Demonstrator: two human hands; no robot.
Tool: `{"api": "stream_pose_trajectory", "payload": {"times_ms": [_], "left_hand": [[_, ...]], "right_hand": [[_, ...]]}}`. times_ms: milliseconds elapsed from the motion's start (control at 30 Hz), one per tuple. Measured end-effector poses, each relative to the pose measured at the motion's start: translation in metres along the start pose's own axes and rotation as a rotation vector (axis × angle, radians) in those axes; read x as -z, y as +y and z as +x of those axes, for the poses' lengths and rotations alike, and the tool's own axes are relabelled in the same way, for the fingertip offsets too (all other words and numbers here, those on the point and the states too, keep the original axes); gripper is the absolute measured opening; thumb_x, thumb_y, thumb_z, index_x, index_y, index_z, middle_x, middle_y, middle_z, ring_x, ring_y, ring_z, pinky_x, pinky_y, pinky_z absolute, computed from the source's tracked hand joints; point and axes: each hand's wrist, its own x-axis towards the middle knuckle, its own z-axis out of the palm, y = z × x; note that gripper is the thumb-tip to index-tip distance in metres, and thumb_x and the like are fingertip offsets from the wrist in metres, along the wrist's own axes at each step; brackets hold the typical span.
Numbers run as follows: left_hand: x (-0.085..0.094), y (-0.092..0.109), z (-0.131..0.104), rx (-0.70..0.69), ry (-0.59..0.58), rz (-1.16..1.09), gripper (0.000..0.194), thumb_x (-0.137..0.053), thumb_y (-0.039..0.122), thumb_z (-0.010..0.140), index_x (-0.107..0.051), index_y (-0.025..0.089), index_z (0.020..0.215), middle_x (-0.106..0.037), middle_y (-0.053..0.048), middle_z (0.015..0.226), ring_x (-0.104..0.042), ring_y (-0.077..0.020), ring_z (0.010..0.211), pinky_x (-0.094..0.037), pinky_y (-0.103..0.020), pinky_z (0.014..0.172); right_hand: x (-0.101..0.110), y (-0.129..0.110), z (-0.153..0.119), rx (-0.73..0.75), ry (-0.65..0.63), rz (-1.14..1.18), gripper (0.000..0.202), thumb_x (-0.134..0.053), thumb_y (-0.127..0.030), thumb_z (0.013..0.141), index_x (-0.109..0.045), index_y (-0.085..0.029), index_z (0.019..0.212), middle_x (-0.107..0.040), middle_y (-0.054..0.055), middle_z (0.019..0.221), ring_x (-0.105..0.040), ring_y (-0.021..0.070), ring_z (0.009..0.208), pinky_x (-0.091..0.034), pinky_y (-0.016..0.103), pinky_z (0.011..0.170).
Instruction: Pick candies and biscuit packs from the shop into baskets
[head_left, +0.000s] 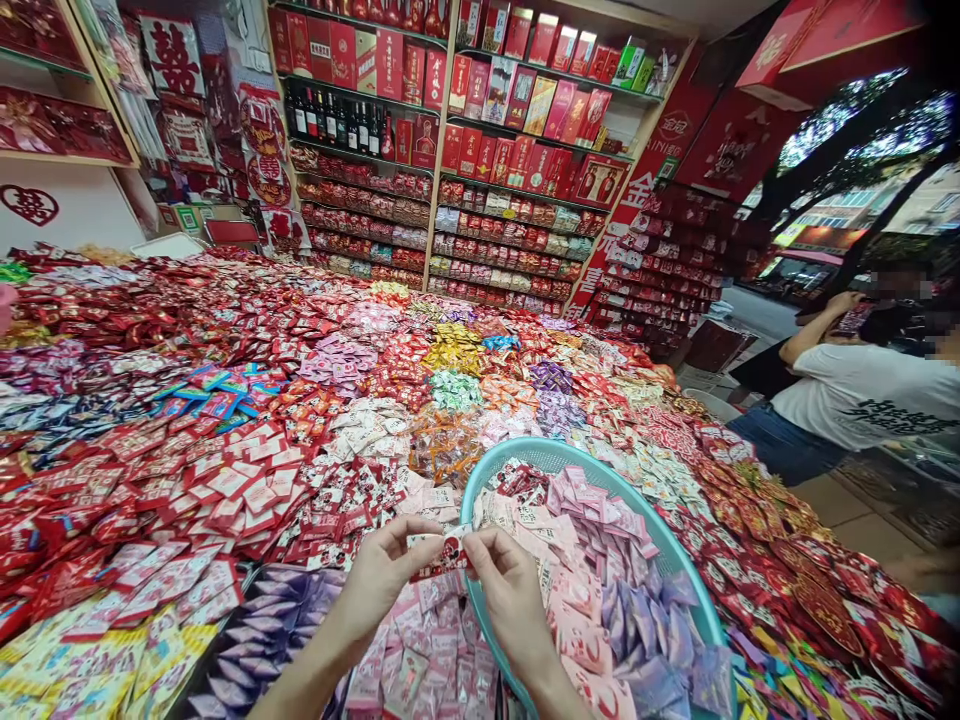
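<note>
Small rectangular red-and-white packet (451, 552), its opposite ends clamped between thumb and fingers of the left hand (390, 575) and right hand (506, 580), at the left rim of a round turquoise plastic mesh basket (570, 455). Within: glossy pink sachets (585, 655) and purple sachets (649, 630). Rightward: heaped red packets (784, 550).

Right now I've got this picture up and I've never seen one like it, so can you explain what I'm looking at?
There's no machine: these are a person's bare left hand and right hand, seen from a camera worn on the head, facing forward and down. Both pinch a small printed packet near a turquoise basket holding pink packets and purple packets. Around them lie heaped packets in many colours, hiding the surface underneath. Shelves with boxes and bottles stand behind.
</note>
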Motion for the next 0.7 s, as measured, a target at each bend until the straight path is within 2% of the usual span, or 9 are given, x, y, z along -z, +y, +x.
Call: {"api": "stream_pose_trajectory", "payload": {"times_ms": [267, 500, 700], "left_hand": [[-0.009, -0.002, 0.002, 0.077, -0.028, -0.116, 0.026, -0.069, 0.040, 0.069, -0.066, 0.015, 0.076, -0.063, -0.002, 0.076, -0.051, -0.0136, 0.074, -0.039, -0.023, 0.070], [-0.010, -0.005, 0.001, 0.022, 0.021, -0.166, 0.023, -0.069, 0.039, 0.069, -0.063, 0.016, 0.069, -0.060, 0.001, 0.069, -0.050, -0.0123, 0.069, -0.038, -0.022, 0.069], [-0.012, -0.012, 0.003, -0.076, 0.072, -0.009, 0.025, -0.067, 0.041, 0.070, -0.064, 0.017, 0.066, -0.059, 0.002, 0.066, -0.048, -0.0125, 0.066, -0.038, -0.022, 0.065]], "right_hand": [[-0.002, 0.001, -0.007, 0.053, 0.034, -0.065, 0.028, -0.052, -0.041, 0.084, -0.052, -0.018, 0.068, -0.043, -0.003, 0.064, -0.037, 0.0114, 0.062, -0.032, 0.024, 0.058], [-0.006, 0.000, -0.007, 0.019, 0.037, -0.016, 0.029, -0.054, -0.042, 0.083, -0.053, -0.018, 0.067, -0.042, -0.004, 0.061, -0.036, 0.0105, 0.060, -0.031, 0.023, 0.056], [-0.007, 0.006, -0.009, -0.059, 0.026, 0.091, 0.027, -0.058, -0.042, 0.080, -0.057, -0.017, 0.071, -0.048, -0.003, 0.062, -0.043, 0.0112, 0.060, -0.035, 0.024, 0.058]]}}
